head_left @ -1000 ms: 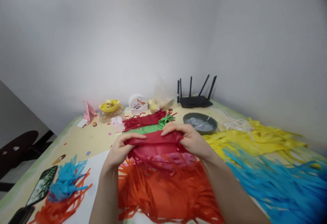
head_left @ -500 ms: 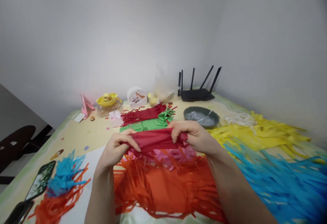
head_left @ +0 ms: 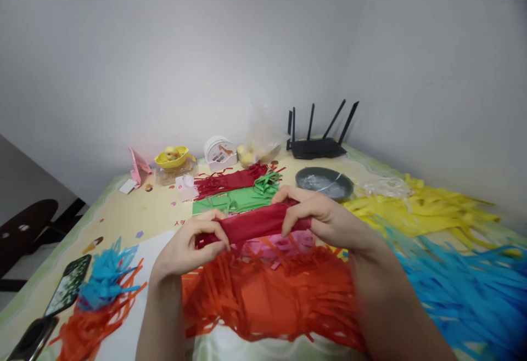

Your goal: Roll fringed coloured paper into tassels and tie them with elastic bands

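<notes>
Pinching a folded, dark-red, thin-sheet strip (head_left: 256,225) in left hand (head_left: 183,248) and right hand (head_left: 331,221), with an orange fringed sheet (head_left: 269,306) below both, perhaps risking unfolding through slackened grip.

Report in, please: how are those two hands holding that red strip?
Left hand gripping one end, right hand the other. Red strip spanning between them. Orange fringed piece lying nearer the person; nothing seen blocking either hand.

Red cloth (head_left: 255,225) narrower — right hand (head_left: 319,215) farther from left hand (head_left: 187,244).
</notes>
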